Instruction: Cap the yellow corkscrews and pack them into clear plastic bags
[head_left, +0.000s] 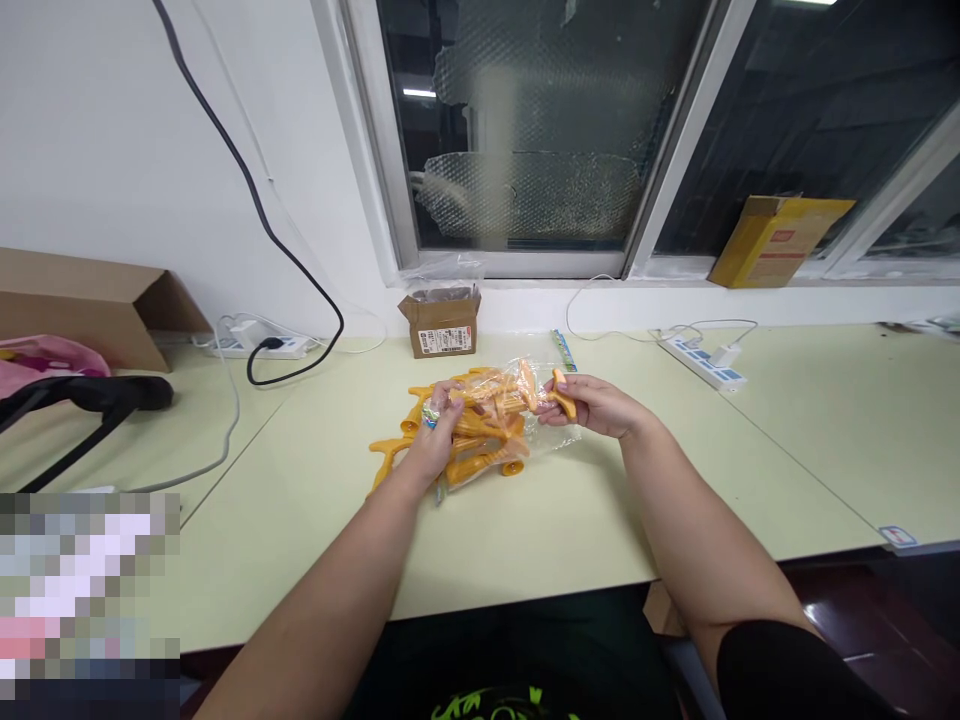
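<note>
Several orange plastic pieces [469, 468] lie in a pile on the pale green table [525, 550], partly under clear plastic. My left hand [439, 435] is closed on a clear plastic bag [559, 435] at the pile's upper part, with a blue-green printed strip by its fingers. To the right, my right hand [596, 402] pinches an orange T-shaped handle [562, 394] beside the bag's right end. Whether this handle is partly inside the plastic is hard to tell.
Behind the pile stands a small open cardboard box [442, 325]. Power strips lie at the back left [262, 345] and right [701, 362]. A black cable hangs at left, near a larger cardboard box [82, 300]. A yellow box [780, 240] leans against the window.
</note>
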